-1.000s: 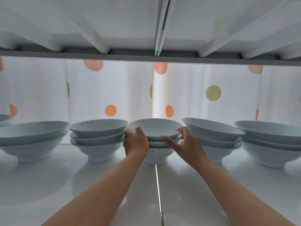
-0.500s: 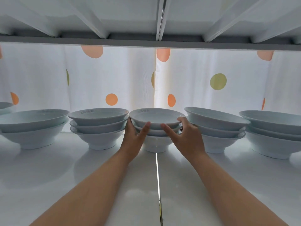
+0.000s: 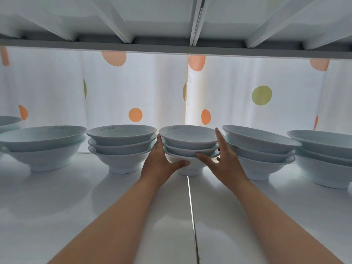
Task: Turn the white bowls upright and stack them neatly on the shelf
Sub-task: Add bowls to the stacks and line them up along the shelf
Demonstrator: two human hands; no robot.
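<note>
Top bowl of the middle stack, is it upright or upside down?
Upright: the top bowl shows its hollow inside facing up, rim uppermost, nested in the bowls beneath.

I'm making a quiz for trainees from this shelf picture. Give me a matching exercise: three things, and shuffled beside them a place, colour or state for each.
1. centre stack
2. stack to its right
3. curtain dot above stack 2

A. green
B. between left hand and right hand
C. top bowl tilted

Pairs: 1-B, 2-C, 3-A
</note>
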